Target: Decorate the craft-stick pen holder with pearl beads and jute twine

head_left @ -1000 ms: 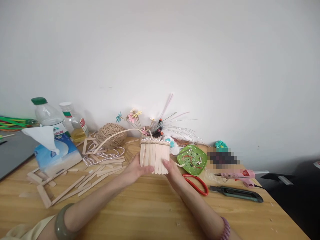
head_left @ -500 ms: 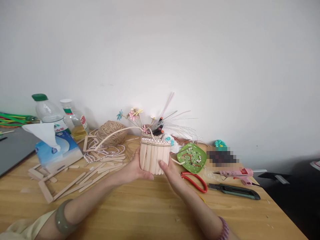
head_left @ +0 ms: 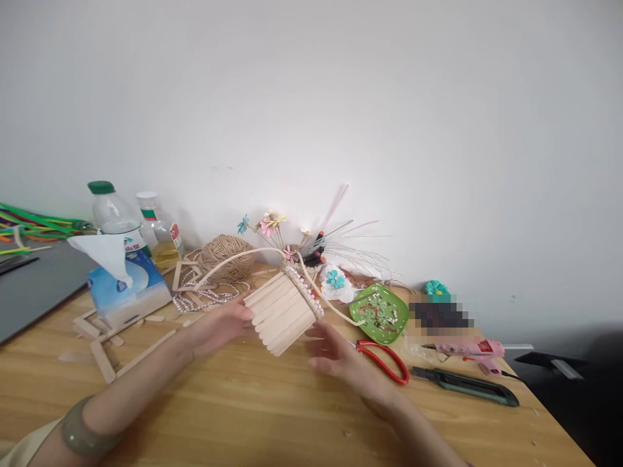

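Left hand (head_left: 219,326) clasps tilted flat-stick basket (head_left: 282,311) (pearl-beaded rim); right hand (head_left: 338,355) spread, just beside.

Wears a thick, smooth, grey-green bangle (head_left: 80,431) around the left wrist, rounded and faintly glossy. Shows a loose, pale cream sleeve (head_left: 19,447) just above it, cut off by the lower left corner. Leaves both forearms bare from there down to left hand (head_left: 219,324) and right hand (head_left: 335,357).
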